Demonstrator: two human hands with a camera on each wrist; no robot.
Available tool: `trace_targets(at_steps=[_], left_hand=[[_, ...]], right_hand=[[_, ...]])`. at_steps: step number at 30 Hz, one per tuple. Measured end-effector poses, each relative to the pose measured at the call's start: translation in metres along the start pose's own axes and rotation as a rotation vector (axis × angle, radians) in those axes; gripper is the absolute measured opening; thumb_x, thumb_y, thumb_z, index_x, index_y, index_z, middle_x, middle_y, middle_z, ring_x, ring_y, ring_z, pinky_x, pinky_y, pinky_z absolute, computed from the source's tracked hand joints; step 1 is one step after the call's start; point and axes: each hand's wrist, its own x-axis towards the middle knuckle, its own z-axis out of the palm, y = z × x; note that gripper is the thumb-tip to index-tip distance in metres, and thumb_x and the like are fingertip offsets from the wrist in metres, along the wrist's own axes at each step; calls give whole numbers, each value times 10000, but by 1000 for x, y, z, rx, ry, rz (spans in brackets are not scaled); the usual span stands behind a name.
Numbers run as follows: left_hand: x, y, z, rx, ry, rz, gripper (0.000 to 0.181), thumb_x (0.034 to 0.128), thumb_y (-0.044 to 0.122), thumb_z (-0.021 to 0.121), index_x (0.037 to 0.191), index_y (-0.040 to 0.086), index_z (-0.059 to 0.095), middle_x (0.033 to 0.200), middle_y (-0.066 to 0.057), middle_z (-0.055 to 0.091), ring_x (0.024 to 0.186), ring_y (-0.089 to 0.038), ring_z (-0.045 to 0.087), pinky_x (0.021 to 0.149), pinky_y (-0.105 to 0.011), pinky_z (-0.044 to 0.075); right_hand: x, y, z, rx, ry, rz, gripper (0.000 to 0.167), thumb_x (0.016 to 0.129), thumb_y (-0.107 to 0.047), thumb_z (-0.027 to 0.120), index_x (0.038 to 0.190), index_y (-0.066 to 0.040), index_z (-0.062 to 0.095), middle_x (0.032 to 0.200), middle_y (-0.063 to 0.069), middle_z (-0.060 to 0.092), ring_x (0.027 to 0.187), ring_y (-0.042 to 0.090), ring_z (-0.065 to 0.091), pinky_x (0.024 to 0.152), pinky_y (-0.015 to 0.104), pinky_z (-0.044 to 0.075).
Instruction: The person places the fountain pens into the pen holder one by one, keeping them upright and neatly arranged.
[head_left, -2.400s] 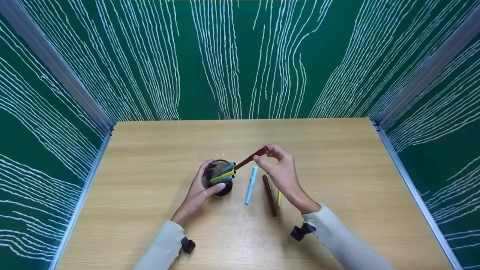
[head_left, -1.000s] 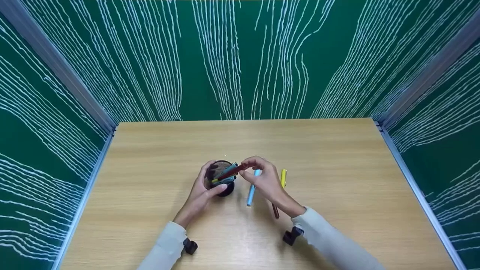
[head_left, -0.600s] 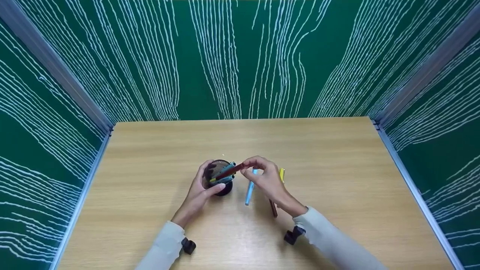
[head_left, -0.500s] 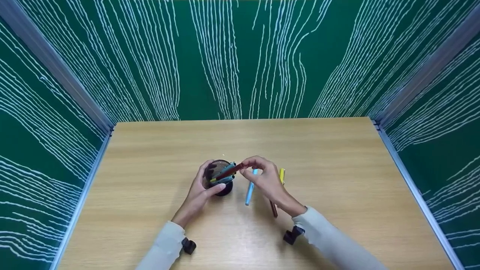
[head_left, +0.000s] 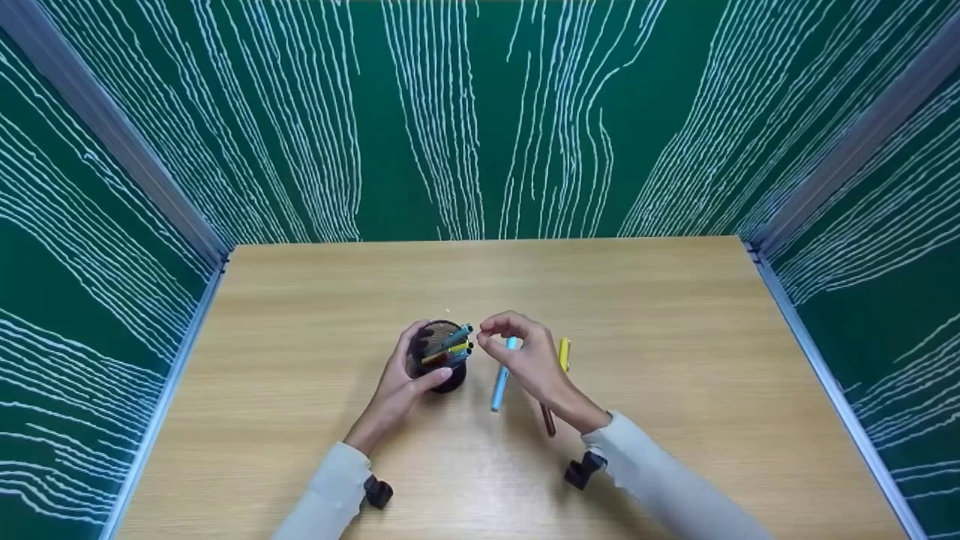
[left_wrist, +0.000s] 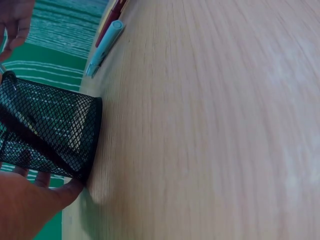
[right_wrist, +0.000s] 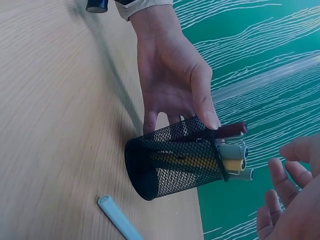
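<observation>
My left hand grips a black mesh pen holder around its side; the holder stands on the table. Sticking out of its mouth are a dark red pen, a yellow pen and two blue-green pens, the upper pen and the lower pen. My right hand hovers just right of the holder's rim, thumb and fingers apart, holding nothing. Under and beside it lie a light-blue pen, a dark red pen and a yellow pen, the last two partly hidden by it.
The wooden table is bounded by green panels with wavy white lines at the back and both sides. Metal frame strips run along its side edges. A small black device sits on the left cuff, and another device on the right.
My right hand has brought a dark red pen leftward to the holder, lowered it in and let go. The left hand has kept its grip, and the holder has stayed in place.
</observation>
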Motion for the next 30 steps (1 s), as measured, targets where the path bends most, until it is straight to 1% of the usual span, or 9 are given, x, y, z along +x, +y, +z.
trace_targets(at_steps=[2, 5, 10, 12, 15, 20, 24, 27, 30], left_hand=[[0, 0, 0, 6, 0, -2, 896, 938, 60, 848, 1688, 115, 360, 1658, -191, 480, 1563, -366, 421, 1332, -520, 238], [1, -1, 0, 18, -3, -8, 898, 941, 75, 850, 1691, 117, 358, 1662, -184, 479, 1568, -365, 417, 1334, -526, 229], [1, -2, -1, 1, -19, -7, 886, 951, 71, 842, 1689, 114, 354, 1658, -188, 478, 1562, -372, 425, 1329, -536, 244], [1, -2, -1, -2, -20, -9, 883, 953, 65, 841, 1689, 129, 358, 1656, -184, 478, 1558, -367, 431, 1327, -527, 258], [-1, 0, -1, -5, -23, -15, 890, 954, 62, 842, 1693, 153, 355, 1663, -175, 470, 1560, -356, 431, 1326, -515, 268], [-1, -1, -2, -38, -34, -20, 914, 956, 48, 836, 1707, 136, 324, 1664, -191, 456, 1565, -377, 420, 1321, -540, 270], [-1, -2, -2, -43, -36, -20, 917, 956, 46, 836, 1709, 142, 322, 1661, -196, 455, 1565, -381, 421, 1318, -541, 278], [-2, -1, -2, -41, -36, -15, 907, 961, 52, 834, 1707, 145, 326, 1659, -196, 458, 1559, -379, 433, 1317, -537, 284], [-2, 0, -1, -42, -36, -10, 902, 963, 44, 830, 1704, 133, 324, 1654, -202, 463, 1555, -386, 439, 1318, -543, 280]], right_hand=[[-1, 2, -3, -10, 6, 2, 124, 979, -70, 819, 1099, -42, 809, 1058, 16, 806, 1042, 225, 690, 1000, 461, 518], [-3, 5, -9, -24, 20, 2, 112, 976, -52, 817, 1084, -81, 815, 1051, 10, 806, 1048, 220, 707, 1002, 424, 525], [-6, 14, -21, -25, 30, 2, 117, 979, -40, 814, 1083, -93, 808, 1057, 20, 799, 1054, 226, 715, 1014, 474, 527], [-8, 17, -26, -37, 36, 9, 107, 982, -39, 811, 1079, -85, 806, 1062, 26, 797, 1058, 227, 713, 1008, 488, 523], [-10, 23, -33, -56, 53, 26, 95, 983, -32, 805, 1076, -51, 804, 1059, 39, 801, 1061, 229, 716, 997, 464, 522], [-12, 32, -46, -57, 80, 55, 118, 964, 9, 783, 1081, 2, 798, 1033, 55, 803, 1056, 241, 712, 993, 412, 518], [-15, 37, -56, -65, 102, 83, 116, 958, 10, 787, 1071, -15, 799, 1045, 67, 793, 1064, 241, 698, 983, 356, 511], [-16, 42, -63, -83, 115, 104, 129, 961, -4, 810, 1086, 14, 786, 1068, 91, 790, 1082, 258, 696, 1004, 378, 515], [-18, 46, -70, -108, 130, 119, 161, 958, -18, 826, 1104, 30, 778, 1085, 106, 789, 1094, 275, 691, 1034, 440, 513]])
